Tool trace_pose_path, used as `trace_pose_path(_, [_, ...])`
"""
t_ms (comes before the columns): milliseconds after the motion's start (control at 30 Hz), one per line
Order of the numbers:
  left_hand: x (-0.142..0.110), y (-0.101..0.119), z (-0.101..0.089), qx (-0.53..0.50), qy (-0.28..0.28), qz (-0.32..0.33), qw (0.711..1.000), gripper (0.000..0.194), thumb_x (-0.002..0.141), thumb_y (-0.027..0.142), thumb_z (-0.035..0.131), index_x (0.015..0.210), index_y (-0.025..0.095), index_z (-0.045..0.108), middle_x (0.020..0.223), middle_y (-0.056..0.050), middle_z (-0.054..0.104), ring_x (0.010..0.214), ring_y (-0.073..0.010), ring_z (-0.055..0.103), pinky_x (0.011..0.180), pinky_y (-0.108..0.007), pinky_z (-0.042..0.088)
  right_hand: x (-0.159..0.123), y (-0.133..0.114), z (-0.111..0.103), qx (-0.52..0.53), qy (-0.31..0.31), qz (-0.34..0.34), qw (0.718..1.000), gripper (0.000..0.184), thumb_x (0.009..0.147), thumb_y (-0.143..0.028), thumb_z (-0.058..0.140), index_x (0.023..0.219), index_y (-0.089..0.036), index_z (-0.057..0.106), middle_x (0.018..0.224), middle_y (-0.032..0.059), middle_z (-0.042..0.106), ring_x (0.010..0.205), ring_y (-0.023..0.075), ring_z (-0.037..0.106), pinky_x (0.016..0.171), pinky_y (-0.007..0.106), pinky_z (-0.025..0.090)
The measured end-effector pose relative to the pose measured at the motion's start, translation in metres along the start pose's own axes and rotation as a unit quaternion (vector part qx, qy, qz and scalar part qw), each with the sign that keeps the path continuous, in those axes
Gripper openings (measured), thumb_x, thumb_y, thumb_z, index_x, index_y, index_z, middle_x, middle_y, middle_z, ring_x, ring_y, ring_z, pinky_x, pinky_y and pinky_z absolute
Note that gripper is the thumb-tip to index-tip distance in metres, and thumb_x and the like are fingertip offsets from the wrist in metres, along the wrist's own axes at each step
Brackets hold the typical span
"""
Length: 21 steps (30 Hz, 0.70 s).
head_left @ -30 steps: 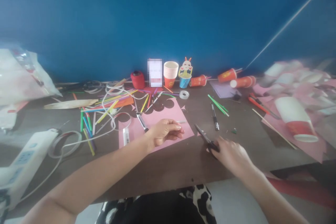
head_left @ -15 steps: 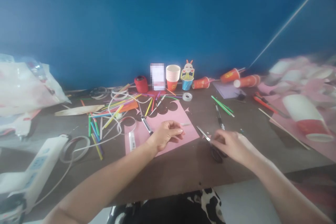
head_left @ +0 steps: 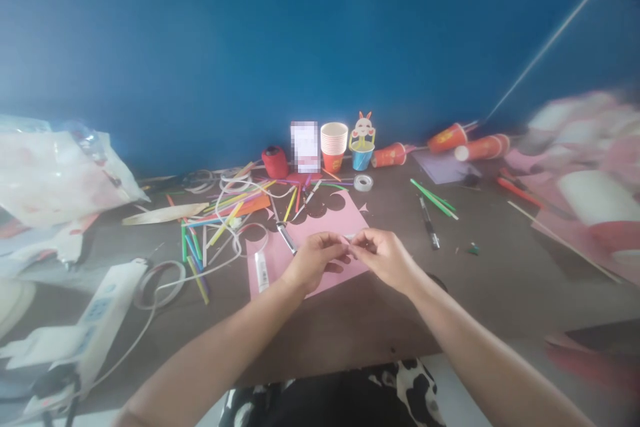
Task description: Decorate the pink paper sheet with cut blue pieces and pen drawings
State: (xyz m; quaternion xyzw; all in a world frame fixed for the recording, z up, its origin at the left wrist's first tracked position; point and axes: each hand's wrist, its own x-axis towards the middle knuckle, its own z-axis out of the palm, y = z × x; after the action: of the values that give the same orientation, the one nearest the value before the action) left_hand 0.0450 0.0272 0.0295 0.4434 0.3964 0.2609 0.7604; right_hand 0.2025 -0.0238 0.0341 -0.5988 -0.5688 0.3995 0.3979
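Over the pink paper sheet (head_left: 323,224), whose far edge has round cut-outs, my two hands meet at the fingertips. My left hand (head_left: 315,261) is pinched closed, its thumb against the forefinger. Opposite it, my right hand (head_left: 387,259) pinches at the same spot. Whatever small piece lies between the fingertips is mostly covered; a thin pale strip (head_left: 349,237) shows just behind them. The scissors lie on the table under my right forearm, with only a bit of dark handle (head_left: 438,282) showing. Beside my left hand are a utility knife (head_left: 286,237) and a white tube (head_left: 261,272).
Colourful straws and a white cable (head_left: 200,272) spread at left, near a power strip (head_left: 113,313). Behind stand stacked paper cups (head_left: 333,147), a blue cup with a rabbit figure (head_left: 363,155) and a tape roll (head_left: 363,183). A pen (head_left: 429,223) and green straws (head_left: 434,199) lie right.
My right hand has let go of the scissors on the table and moved left to meet my left hand's fingertips. The left hand has stayed over the pink paper. The view has shifted slightly.
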Motion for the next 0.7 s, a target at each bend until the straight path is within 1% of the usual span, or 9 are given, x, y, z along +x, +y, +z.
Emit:
trace_pose_path(100, [0.000,-0.003,-0.006,-0.028,-0.014,-0.031,0.999,0.024,0.067,0.034,0.070,0.077,0.012,0.063,0.075,-0.005,0.065,0.066,-0.0109,0.061,0.051,-0.017,0.042,0.005,0.005,0.002,0.056,-0.021,0.026,0.998,0.019,0.077,-0.034,0.059,0.072,-0.017,0.062,0.065,-0.0006,0.061,0.050,0.0079,0.048,0.047,0.020,0.036])
trace_pose_path(200, [0.002,-0.006,-0.011,-0.061,-0.020,-0.049,0.997,0.023,0.068,0.033,0.070,0.076,0.012,0.064,0.076,-0.007,0.067,0.068,-0.0119,0.063,0.050,-0.016,0.040,0.011,0.010,0.004,0.141,-0.044,0.067,0.987,0.023,0.075,-0.038,0.060,0.072,-0.015,0.061,0.063,-0.0010,0.059,0.042,0.0056,0.042,0.040,0.020,0.033])
trace_pose_path(267, [0.004,-0.007,-0.014,-0.077,-0.021,-0.061,0.995,0.022,0.068,0.031,0.070,0.077,0.011,0.065,0.076,-0.007,0.068,0.069,-0.0126,0.064,0.050,-0.016,0.039,0.013,0.012,0.006,0.177,-0.048,0.084,0.979,0.025,0.075,-0.039,0.060,0.071,-0.015,0.061,0.063,-0.0006,0.058,0.041,0.0048,0.040,0.038,0.019,0.031])
trace_pose_path(367, [0.006,-0.010,-0.017,-0.080,-0.016,-0.068,0.994,0.021,0.070,0.030,0.068,0.077,0.011,0.066,0.077,-0.007,0.069,0.070,-0.0127,0.064,0.050,-0.016,0.039,0.016,0.014,0.007,0.188,-0.044,0.104,0.976,0.024,0.074,-0.038,0.060,0.069,-0.014,0.060,0.063,-0.0004,0.058,0.040,0.0040,0.040,0.037,0.018,0.029])
trace_pose_path(533, [0.007,-0.014,-0.018,-0.069,-0.004,-0.055,0.996,0.021,0.070,0.030,0.068,0.077,0.011,0.066,0.078,-0.007,0.068,0.066,-0.0113,0.063,0.052,-0.016,0.040,0.019,0.018,0.011,0.168,-0.038,0.118,0.978,0.024,0.075,-0.039,0.060,0.070,-0.015,0.060,0.063,-0.0010,0.059,0.038,0.0037,0.039,0.037,0.019,0.028])
trace_pose_path(700, [0.006,-0.018,-0.017,-0.074,0.005,-0.044,0.996,0.020,0.068,0.031,0.070,0.074,0.012,0.065,0.076,-0.005,0.067,0.064,-0.0110,0.063,0.051,-0.016,0.039,0.019,0.014,0.014,0.183,-0.042,0.129,0.974,0.025,0.073,-0.039,0.059,0.066,-0.015,0.059,0.057,-0.0026,0.056,0.037,0.0037,0.037,0.038,0.019,0.027])
